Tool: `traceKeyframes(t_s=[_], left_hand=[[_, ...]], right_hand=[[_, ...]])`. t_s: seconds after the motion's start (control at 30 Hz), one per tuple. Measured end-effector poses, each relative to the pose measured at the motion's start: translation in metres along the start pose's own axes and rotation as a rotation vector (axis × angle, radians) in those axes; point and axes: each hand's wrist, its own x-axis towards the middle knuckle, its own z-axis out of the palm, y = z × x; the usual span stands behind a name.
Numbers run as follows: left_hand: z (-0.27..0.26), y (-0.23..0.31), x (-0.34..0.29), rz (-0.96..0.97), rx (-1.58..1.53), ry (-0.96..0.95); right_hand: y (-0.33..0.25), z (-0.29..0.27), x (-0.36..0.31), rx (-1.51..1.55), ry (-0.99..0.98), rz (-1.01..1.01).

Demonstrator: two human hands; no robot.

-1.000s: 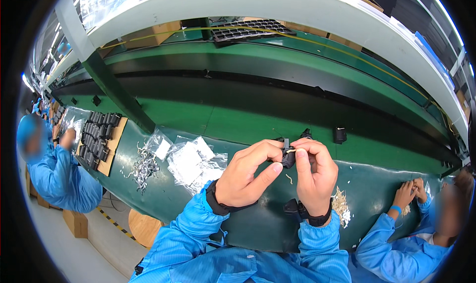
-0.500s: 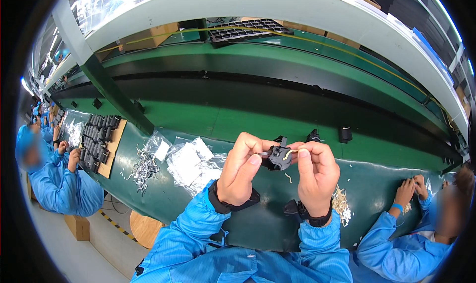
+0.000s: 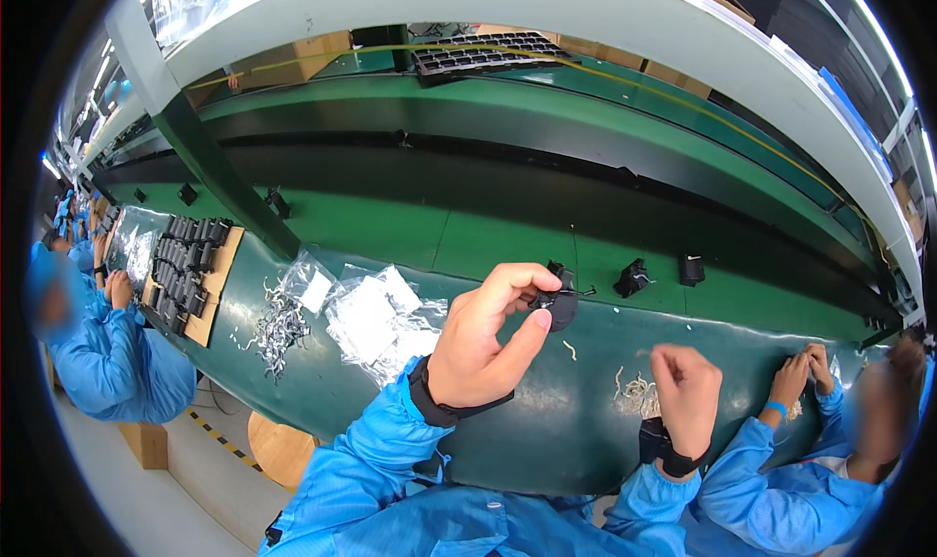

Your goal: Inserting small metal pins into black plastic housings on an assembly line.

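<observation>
My left hand (image 3: 488, 347) pinches a small black plastic part (image 3: 562, 311) between thumb and fingers, raised over the green work table (image 3: 547, 430). A thin dark piece sticks out from the part's right side. My right hand (image 3: 686, 396) is apart from it, lower and to the right, with its fingers curled closed. Whatever those fingers hold, if anything, is hidden. Close to the right hand's left side lies a pile of cream strips (image 3: 639, 398). One loose cream strip (image 3: 570, 350) rests on the table below the black part.
Clear plastic bags (image 3: 376, 318) and a heap of black-and-white strips (image 3: 281, 332) lie to the left. Black parts fill a cardboard sheet (image 3: 223, 282) farther left. More black parts (image 3: 692, 270) stand on the green strip behind the table. A co-worker (image 3: 107, 352) sits left, another (image 3: 791, 479) right.
My right hand has left the black part and moved right and down beside the cream pile. The cream strip it held at the part no longer shows there. My left hand has turned the part.
</observation>
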Motion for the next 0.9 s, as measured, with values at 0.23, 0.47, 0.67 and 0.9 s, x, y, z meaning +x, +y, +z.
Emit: traceKeyframes(t_s=[0.23,0.47,0.67,0.9], left_hand=[[-0.001,0.007,-0.002,-0.01,0.053,-0.028],[0.006,0.014,-0.004,-0.009,0.112,-0.088],[0.015,0.013,-0.006,-0.055,0.188,-0.109],[0.014,0.01,-0.004,-0.073,0.178,-0.074]], right_hand=[[0.078,0.014,-0.046,-0.175,-0.212,0.176],[-0.033,-0.003,-0.012,0.231,0.072,-0.088],[-0.096,0.024,0.006,0.507,0.166,-0.345],[-0.095,0.041,0.01,0.575,0.169,-0.318]])
